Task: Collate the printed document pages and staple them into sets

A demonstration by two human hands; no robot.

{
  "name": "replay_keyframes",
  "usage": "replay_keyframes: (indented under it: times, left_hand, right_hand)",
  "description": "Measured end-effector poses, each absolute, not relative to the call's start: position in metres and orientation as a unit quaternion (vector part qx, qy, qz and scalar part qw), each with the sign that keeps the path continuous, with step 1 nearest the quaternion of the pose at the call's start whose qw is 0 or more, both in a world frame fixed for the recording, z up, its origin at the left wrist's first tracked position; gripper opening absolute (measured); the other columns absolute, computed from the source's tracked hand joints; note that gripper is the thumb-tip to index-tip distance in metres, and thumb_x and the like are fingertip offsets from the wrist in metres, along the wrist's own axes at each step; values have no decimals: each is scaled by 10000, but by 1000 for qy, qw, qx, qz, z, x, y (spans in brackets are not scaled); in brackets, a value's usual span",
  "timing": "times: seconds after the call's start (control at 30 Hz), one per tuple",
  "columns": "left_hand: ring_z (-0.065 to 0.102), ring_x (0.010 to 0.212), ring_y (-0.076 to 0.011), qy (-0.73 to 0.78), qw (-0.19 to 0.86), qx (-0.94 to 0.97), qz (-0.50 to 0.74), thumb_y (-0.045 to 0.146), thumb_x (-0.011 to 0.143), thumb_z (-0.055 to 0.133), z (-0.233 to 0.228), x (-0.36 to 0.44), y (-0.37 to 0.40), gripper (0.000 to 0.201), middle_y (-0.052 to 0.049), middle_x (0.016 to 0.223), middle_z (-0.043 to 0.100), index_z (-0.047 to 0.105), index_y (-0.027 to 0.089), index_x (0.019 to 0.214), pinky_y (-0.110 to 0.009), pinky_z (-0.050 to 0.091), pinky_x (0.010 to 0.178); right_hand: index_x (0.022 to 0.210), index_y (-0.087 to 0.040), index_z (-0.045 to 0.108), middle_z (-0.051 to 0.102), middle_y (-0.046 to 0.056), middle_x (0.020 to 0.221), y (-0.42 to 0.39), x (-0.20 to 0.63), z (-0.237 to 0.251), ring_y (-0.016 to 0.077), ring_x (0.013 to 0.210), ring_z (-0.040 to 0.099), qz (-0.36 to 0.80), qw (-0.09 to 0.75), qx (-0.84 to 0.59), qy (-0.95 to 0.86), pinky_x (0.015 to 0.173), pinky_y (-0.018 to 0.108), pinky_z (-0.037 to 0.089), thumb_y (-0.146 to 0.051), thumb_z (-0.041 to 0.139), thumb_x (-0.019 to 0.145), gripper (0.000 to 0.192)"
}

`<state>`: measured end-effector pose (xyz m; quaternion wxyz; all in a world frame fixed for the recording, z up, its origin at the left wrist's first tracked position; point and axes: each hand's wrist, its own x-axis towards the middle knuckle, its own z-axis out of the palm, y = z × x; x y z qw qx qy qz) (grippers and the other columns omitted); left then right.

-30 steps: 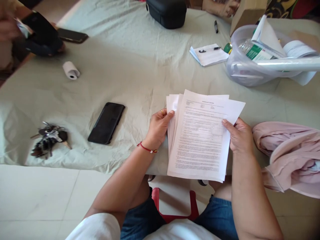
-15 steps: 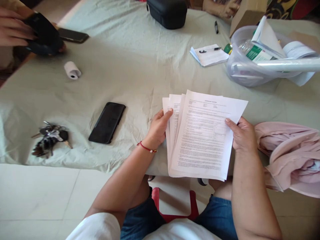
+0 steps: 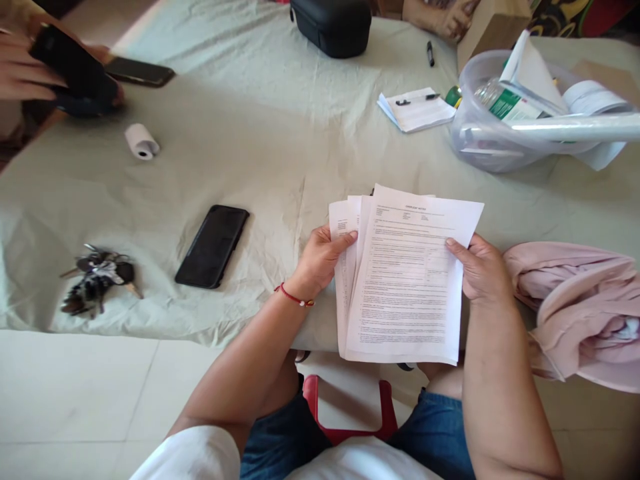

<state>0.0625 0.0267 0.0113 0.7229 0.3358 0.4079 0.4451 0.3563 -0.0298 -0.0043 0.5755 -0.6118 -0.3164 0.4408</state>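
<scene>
Several loose printed sheets of paper (image 3: 405, 287) are held up over the table's near edge, slightly fanned out toward the left. My left hand (image 3: 323, 260) grips their left side, thumb on top and fingers beneath. At the right side, my right hand (image 3: 483, 267) pinches the front sheet in the same way. Dense lines of small print cover the front page. Its fingers behind the paper are hidden on both sides. A black smartphone (image 3: 213, 247) lies on the cloth left of my left hand. Beside my right forearm is a bundle of pink fabric (image 3: 575, 307).
Keys (image 3: 100, 277) and a small paper roll (image 3: 142, 141) lie at the left. A clear plastic tub (image 3: 495, 157) stands at the right near a notepad (image 3: 423, 117). A black case (image 3: 333, 27) is at the back. Another person's hand (image 3: 25, 67) holds a dark device (image 3: 75, 73).
My hands have drawn slightly closer together, and the front sheet has shifted a little left and down. The fan of pages is narrower. At the left, the other person's hand and device moved slightly left.
</scene>
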Motion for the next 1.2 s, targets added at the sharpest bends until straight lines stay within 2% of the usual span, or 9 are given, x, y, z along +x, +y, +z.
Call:
replay_keyframes:
  times: [0.23,0.53,0.83,1.2]
  left_hand:
    - [827,1117,-400,442,709,308,455,677,737,958,8,63,28,531,-141,940,866,829,190,904,-481,685,937]
    - [807,1172,-382,478,696,263,467,708,828,881,9,66,28,530,-146,1025,867,822,196,956,-465,680,953]
    - [809,1142,-300,463,710,235,476,635,911,815,1,64,32,423,-106,1059,863,802,216,963,-402,676,938]
    - [807,1067,-297,475,710,220,471,507,863,858,4,68,30,322,-101,1009,846,748,205,874,-399,667,920]
  right_hand:
    - [1080,-293,835,881,25,1135,-29,354,-2,330,1107,827,427,581,-605,-338,1137,593,611,-501,1051,667,511]
    - [1076,-300,851,879,-2,1145,-32,359,-1,301,1079,815,393,575,-623,-358,1157,576,599,-466,1025,711,436]
    - [1059,-288,859,873,26,1128,-36,356,7,318,1058,820,378,588,-610,-373,1057,553,656,-442,1011,747,380]
    - [1092,-298,864,878,7,1164,-36,352,5,319,1101,822,392,568,-612,-387,1140,574,620,-462,995,783,375]
